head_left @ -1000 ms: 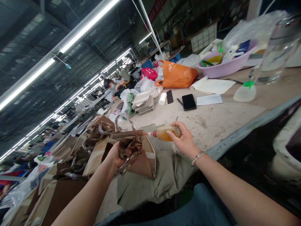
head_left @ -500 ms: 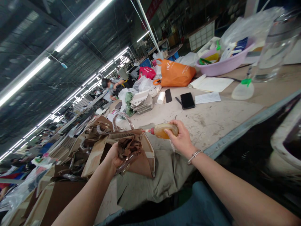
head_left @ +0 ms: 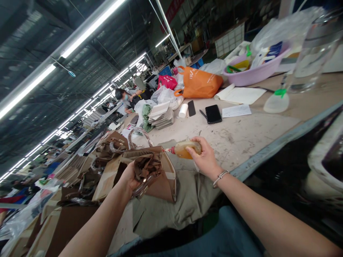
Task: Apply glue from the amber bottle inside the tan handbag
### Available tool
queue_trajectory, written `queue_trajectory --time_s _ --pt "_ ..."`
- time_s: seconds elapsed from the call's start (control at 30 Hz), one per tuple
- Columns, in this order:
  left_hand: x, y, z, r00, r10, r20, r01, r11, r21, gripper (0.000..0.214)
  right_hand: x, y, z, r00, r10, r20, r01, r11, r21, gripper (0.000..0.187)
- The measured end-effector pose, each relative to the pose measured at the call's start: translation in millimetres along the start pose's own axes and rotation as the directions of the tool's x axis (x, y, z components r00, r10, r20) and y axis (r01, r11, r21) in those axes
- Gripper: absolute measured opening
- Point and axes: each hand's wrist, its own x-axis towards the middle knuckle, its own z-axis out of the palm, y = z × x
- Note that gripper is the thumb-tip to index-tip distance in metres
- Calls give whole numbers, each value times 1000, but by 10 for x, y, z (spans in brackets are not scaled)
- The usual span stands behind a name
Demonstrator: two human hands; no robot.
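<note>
My right hand is closed round a squeeze bottle of amber glue with a red nozzle. The nozzle points left and touches the upper edge of a brown handbag. My left hand grips the bunched brown straps and plastic-wrapped handles at the bag's middle. The bag lies on a grey-green cloth at the near edge of the workbench.
More brown bags are piled to the left. Farther back lie a stack of pieces, a white roll, two phones, papers, an orange bag, a lilac basin and a clear jar. A person sits far along the bench.
My right hand and the glue bottle have shifted slightly left toward the bag's edge. The left hand keeps its grip in the same place.
</note>
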Motion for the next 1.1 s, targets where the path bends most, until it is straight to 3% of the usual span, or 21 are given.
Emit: queue_trajectory --time_s 0.1,0.3,0.4,0.57,0.7,0.83,1.0,1.1 --pt "-20 -8 17 998 46 37 -50 993 103 24 6 -12 29 998 65 -21 -63 996 59 22" --pt "-40 4 13 997 55 47 -59 995 86 25 5 8 -24 977 198 -76 -181 965 189 27" --pt "-48 12 18 999 54 -3 -54 997 63 26 28 -10 -133 982 169 -89 -156 979 135 27" --pt "-45 2 29 995 63 76 -67 996 61 26 32 -17 -253 991 131 2 -131 989 61 26" --pt "-52 -8 38 992 87 87 -90 995 36 23 -2 14 -153 990 116 79 -120 991 55 25" --pt "-80 -21 60 993 56 100 -63 996 66 25 -33 20 6 991 125 51 -126 991 36 24" --pt "-32 -51 2 995 70 65 -74 996 57 25 -7 21 51 964 262 -49 -246 946 210 32" --pt "-28 -54 -28 995 54 85 -59 997 56 28 75 64 -11 899 417 -135 -310 822 478 36"
